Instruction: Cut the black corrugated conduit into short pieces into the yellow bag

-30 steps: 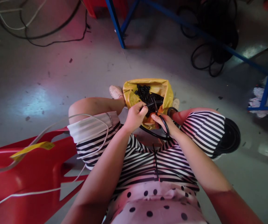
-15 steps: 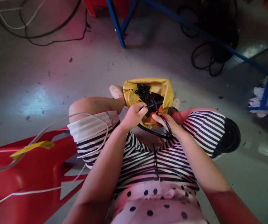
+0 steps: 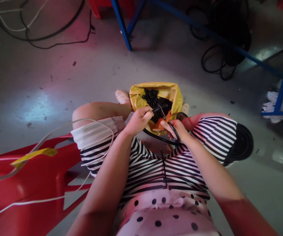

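Observation:
My left hand (image 3: 139, 120) is closed around a black ribbed tube (image 3: 163, 108), whose short end points right past my fingers. The rest of this tube (image 3: 157, 137) curves below my hands toward my right leg. Black-handled scissors (image 3: 174, 131) are in my right hand (image 3: 180, 129), fingers closed on the handles. Their blades point up and left, at the tube's end; whether they touch it I cannot tell. Under both hands, between my feet, stands an open yellow bag (image 3: 156, 86) with many short black tube pieces (image 3: 151, 96) inside.
A coil of black tube (image 3: 242, 142) lies by my right knee. Beyond are a blue metal frame (image 3: 123, 24) and a dark heap of cable (image 3: 234, 39). At my left stands a red plastic stool (image 3: 20, 193), with a white cable (image 3: 38, 202) across it. Small scraps dot the floor.
My left hand has shifted slightly left with the tube. The scissor blades have tilted further left. The bag stays in place.

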